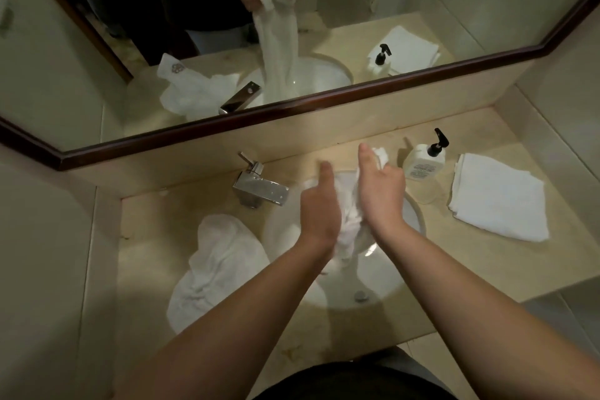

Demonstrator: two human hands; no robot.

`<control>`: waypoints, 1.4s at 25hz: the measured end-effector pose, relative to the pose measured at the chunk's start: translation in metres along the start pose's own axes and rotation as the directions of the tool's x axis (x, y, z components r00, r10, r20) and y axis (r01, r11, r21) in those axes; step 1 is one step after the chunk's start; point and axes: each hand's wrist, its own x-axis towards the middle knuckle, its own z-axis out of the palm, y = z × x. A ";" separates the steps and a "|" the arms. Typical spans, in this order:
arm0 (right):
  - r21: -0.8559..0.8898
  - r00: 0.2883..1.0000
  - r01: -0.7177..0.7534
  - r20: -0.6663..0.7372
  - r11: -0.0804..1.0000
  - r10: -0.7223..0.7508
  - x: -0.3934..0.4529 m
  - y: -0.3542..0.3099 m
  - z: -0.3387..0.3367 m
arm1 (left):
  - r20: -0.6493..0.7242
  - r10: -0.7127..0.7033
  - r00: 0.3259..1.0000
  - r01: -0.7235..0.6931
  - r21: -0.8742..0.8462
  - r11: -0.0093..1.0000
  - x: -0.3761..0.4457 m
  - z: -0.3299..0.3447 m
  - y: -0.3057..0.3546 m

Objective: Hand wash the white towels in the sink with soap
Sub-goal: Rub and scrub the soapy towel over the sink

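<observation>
Risk, judged: the towel hangs from both hands over the sink, its lower end trailing into the basin. If lifted or wrung too far toward the near edge, water would likely run onto the counter and floor. A swing to the right could knock the soap bottle standing just beside the basin, or wet the folded towel at far right.

Left hand: fingers curled round the bunched cloth, thumb raised.
Right hand: grips the towel's upper end; a tuft shows past the fingers.
Both hands close together, cloth between them.

A crumpled towel lies on the counter left of the sink, below the faucet.
</observation>
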 end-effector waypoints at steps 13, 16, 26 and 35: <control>-0.323 0.730 -0.454 0.400 0.830 0.555 0.109 0.180 -0.004 | -0.122 -0.345 0.931 0.363 0.418 0.832 0.129 -0.019 -0.127; -0.325 0.690 -0.515 0.392 0.793 0.609 0.129 0.214 0.003 | -0.123 -0.361 0.924 0.374 0.479 0.794 0.162 -0.024 -0.160; -0.703 0.715 -0.266 0.314 0.659 0.625 0.146 0.286 0.016 | -0.165 -0.294 0.942 0.330 0.626 0.707 0.184 -0.025 -0.234; -0.595 0.783 -0.343 0.247 0.727 0.571 0.151 0.275 0.032 | -0.346 -0.405 0.847 0.447 0.048 0.893 0.183 -0.011 -0.223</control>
